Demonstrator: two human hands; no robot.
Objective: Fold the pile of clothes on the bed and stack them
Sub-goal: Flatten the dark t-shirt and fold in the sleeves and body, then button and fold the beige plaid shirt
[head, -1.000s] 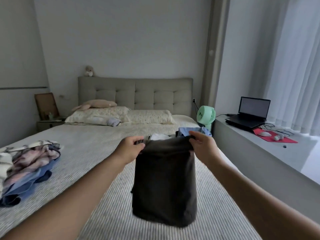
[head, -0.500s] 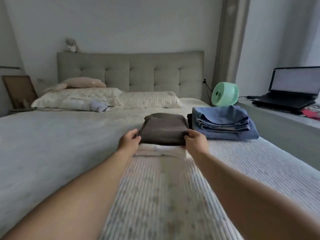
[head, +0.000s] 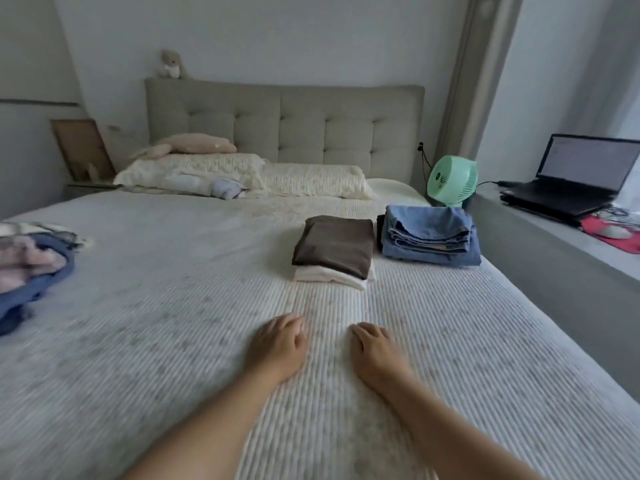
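Two stacks stand on the bed (head: 173, 323) toward its right side: a brown folded garment (head: 334, 244) lying on a white folded garment (head: 329, 276), and just beside them a stack of folded blue denim (head: 431, 233). Both hands are low and near the camera, well apart from the stacks. Left hand (head: 277, 348) and right hand (head: 375, 351) hold nothing — fingers loosely relaxed, palms down over the ribbed cover; whether they touch it I cannot tell.

Unfolded pile (head: 31, 268) sits at the far left edge, mixed pink, blue and striped cloth, partly cut off by the frame.

Judgement: one piece is stacked and the next fetch is due. To do it well, reach left and take a single garment from the top of the pile rather than a tangled handful, and lay it flat on the open cover in front — clear of the stacks, so spreading sleeves do not nudge them.
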